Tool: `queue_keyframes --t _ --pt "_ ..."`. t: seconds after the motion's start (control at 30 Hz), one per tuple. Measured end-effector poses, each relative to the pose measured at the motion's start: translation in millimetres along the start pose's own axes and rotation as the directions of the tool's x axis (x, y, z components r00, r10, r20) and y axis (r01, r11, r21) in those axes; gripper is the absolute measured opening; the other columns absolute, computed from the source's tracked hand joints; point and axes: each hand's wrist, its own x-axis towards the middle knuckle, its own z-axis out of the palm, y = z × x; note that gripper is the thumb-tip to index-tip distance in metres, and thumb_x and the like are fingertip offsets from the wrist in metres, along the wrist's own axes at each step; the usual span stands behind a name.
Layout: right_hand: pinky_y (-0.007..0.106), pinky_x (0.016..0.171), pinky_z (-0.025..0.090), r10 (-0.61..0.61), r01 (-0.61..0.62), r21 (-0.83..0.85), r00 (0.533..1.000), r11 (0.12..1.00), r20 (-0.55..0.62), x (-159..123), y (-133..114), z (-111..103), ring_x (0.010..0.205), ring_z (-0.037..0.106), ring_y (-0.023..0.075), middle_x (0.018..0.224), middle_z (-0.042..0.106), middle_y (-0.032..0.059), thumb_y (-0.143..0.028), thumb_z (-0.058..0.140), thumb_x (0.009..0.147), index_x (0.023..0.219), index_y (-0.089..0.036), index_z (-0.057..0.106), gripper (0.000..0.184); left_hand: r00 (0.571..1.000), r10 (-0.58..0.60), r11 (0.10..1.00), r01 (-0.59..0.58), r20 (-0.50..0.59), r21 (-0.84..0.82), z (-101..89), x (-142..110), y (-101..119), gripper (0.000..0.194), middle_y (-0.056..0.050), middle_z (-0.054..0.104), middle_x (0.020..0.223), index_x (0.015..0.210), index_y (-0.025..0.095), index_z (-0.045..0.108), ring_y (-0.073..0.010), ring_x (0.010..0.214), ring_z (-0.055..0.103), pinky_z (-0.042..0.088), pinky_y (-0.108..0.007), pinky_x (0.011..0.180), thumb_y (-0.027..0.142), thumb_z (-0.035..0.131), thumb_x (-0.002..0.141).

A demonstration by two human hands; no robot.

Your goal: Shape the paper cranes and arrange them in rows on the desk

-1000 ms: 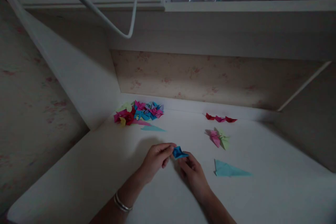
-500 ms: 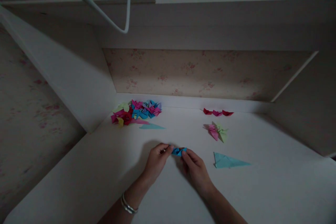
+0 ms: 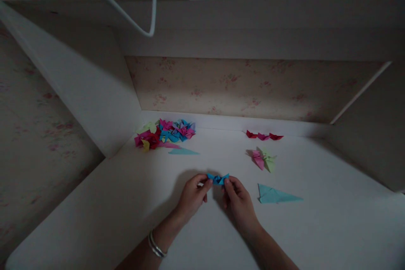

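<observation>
A small folded blue paper piece (image 3: 218,179) is pinched between both my hands just above the white desk (image 3: 126,219). My left hand (image 3: 192,196), with bracelets at the wrist, grips its left end with closed fingertips. My right hand (image 3: 239,204) grips its right end the same way. The paper looks like a little bow shape with two raised points.
A heap of several folded coloured papers (image 3: 164,133) lies at the back left, with a light blue triangle (image 3: 182,151) in front of it. Red pieces (image 3: 264,136), a pink and green pair (image 3: 263,160) and a light blue folded triangle (image 3: 274,194) lie to the right. A shelf overhangs above.
Both hands have shifted slightly away from me with the blue paper; it now spreads wider between the fingertips, showing two points. The camera view has tilted a little.
</observation>
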Motion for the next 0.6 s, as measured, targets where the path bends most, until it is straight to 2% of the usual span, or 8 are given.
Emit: queue_keyframes --t 0.27,0.47,0.6 --pt "0.020 0.035 0.029 0.041 -0.043 0.087 0.999 0.995 0.025 1.1 1.4 -0.2 0.038 0.041 0.0051 0.070 0.055 -0.0037 -0.054 0.061 0.080 0.089 -0.020 0.054 0.036 1.000 0.029 0.999 -0.029 -0.005 -0.012 1.1 -0.8 -5.5 0.037 0.003 0.052 0.066 0.086 0.014 0.061 -0.0062 0.043 0.044 0.030 -0.019 0.039 0.051 0.053 0.083" --pt "0.020 0.037 0.030 0.049 -0.054 0.087 0.997 0.995 0.060 0.2 -1.4 1.1 0.040 0.042 0.0056 0.072 0.055 -0.0029 -0.052 0.060 0.081 0.089 -0.020 0.054 0.034 0.999 0.011 1.000 -0.010 -0.040 0.022 1.2 -3.9 -2.8 0.040 0.007 0.041 0.050 0.088 0.015 0.060 -0.0081 0.042 0.039 0.027 -0.019 0.040 0.053 0.052 0.083" --pt "0.020 0.038 0.031 0.047 -0.052 0.061 0.995 0.997 0.087 -0.7 -0.3 0.2 0.042 0.042 0.0061 0.070 0.054 -0.0034 -0.051 0.060 0.082 0.084 -0.020 0.054 0.032 0.998 0.019 1.000 -0.018 -0.067 0.017 1.1 -3.9 -4.3 0.042 0.008 0.038 0.049 0.090 0.015 0.058 -0.0084 0.042 0.037 0.026 -0.019 0.040 0.056 0.050 0.083"
